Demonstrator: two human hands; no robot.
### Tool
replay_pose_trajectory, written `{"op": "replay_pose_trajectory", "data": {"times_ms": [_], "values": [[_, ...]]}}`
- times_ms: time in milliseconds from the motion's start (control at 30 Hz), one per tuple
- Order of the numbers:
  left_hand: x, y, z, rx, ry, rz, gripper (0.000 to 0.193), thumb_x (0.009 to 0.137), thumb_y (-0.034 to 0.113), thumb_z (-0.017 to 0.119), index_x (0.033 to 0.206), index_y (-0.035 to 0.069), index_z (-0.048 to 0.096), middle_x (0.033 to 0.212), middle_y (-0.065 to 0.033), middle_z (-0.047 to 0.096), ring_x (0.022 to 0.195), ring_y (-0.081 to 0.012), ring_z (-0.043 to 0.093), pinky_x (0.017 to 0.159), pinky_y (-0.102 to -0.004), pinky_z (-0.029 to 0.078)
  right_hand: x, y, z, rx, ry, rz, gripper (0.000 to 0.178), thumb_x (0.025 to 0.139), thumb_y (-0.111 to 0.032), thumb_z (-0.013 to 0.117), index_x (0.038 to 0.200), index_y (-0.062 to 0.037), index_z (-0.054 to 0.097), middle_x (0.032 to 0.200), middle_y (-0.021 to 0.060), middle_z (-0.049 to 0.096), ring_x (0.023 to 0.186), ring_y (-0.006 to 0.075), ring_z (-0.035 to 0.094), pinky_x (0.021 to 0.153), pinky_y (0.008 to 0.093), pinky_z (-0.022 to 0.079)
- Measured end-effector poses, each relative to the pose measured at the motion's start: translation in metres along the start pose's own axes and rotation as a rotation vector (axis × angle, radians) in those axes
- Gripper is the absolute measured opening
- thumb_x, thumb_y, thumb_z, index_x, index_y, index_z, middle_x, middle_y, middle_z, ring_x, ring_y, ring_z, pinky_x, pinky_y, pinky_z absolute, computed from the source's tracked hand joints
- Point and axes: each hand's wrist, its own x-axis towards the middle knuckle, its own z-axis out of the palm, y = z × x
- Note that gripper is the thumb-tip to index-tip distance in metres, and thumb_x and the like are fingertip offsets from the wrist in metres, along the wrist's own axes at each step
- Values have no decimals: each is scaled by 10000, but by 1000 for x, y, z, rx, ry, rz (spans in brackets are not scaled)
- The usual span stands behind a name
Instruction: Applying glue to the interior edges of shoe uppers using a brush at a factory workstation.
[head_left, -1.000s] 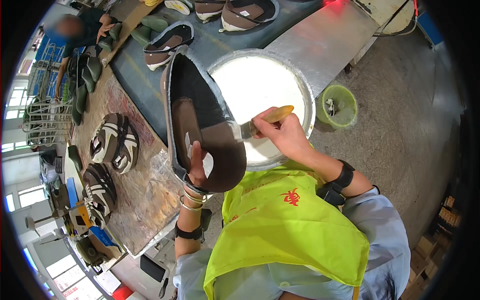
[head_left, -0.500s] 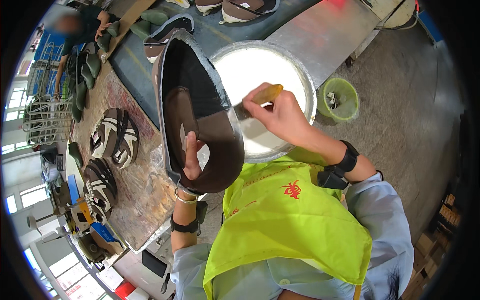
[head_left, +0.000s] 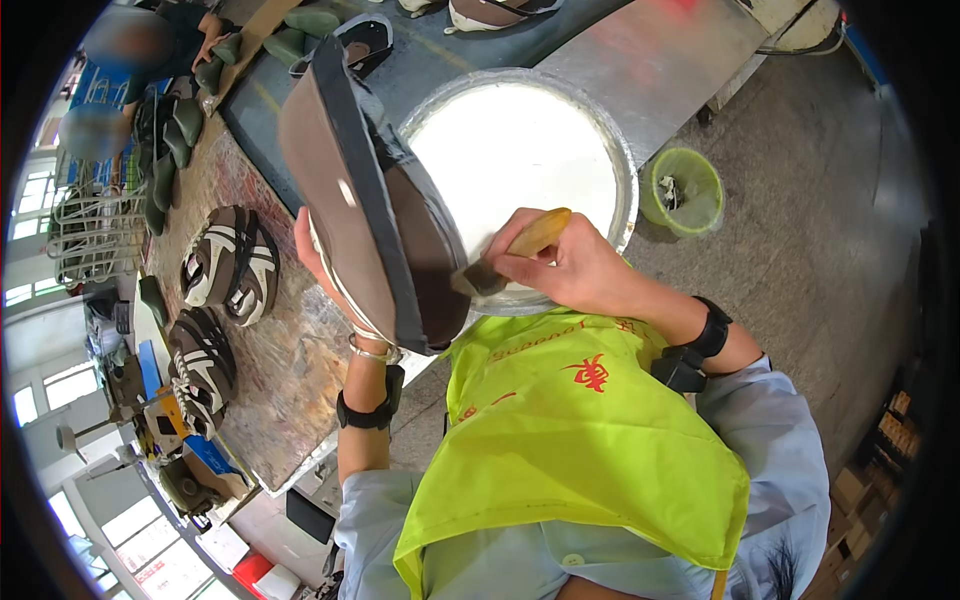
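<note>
My left hand grips a brown shoe upper with a dark lining, its fingers wrapped round the outer side and partly hidden behind it. The upper is tilted, its opening facing right. My right hand is closed round the yellow handle of a flat brush. The brush's blurred bristles are at the upper's right inner edge; whether they touch it I cannot tell. Below and behind the brush stands a round metal basin holding white liquid.
Stacked brown-and-white uppers lie on the stained worktable at left. More uppers sit on the dark conveyor belt. Green shoe lasts stand near a wire rack and another person. A green bin is at right.
My left hand has turned the upper so its outer side shows more and the inside less. My right hand has moved the brush down, toward the upper's lower right edge.
</note>
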Motion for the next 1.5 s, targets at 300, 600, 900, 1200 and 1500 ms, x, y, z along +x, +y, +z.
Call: {"op": "replay_pose_trajectory", "data": {"times_ms": [300,600,900,1200,1500], "values": [[21,-48,-21,356,295,388,411,956,227,515,1237,-70,473,1212,-196,502,1013,-226,538,888,-373,446,20,3,-13,18,119,23,126,837,-93,626,883,24,638,801,88,648,732,157,644,664,290,510],[-5,-11,11,-107,101,-130,424,994,265,396,1234,-80,454,1196,-211,505,1083,-268,502,951,-353,398,26,17,-9,-127,386,-58,124,835,-86,644,881,29,636,885,120,645,752,176,643,661,297,512],[27,-14,31,-135,64,-74,648,954,481,353,1291,-70,397,1299,-189,435,1167,-255,443,1008,-368,340,38,16,0,100,385,-294,170,841,-104,655,969,-7,598,820,67,663,677,107,591,605,244,474],[35,-21,27,199,86,373,560,996,368,376,1355,-57,314,1293,-193,452,1157,-257,455,976,-353,393,8,-15,-15,468,21,-49,215,853,-158,628,925,44,633,855,81,654,749,126,625,696,254,505],[14,34,47,40,49,45,690,937,569,367,1358,22,340,1342,-156,408,1194,-233,430,1029,-375,337,23,0,-21,322,123,-41,209,862,-157,618,925,42,634,886,100,652,783,134,628,723,270,519]]}}
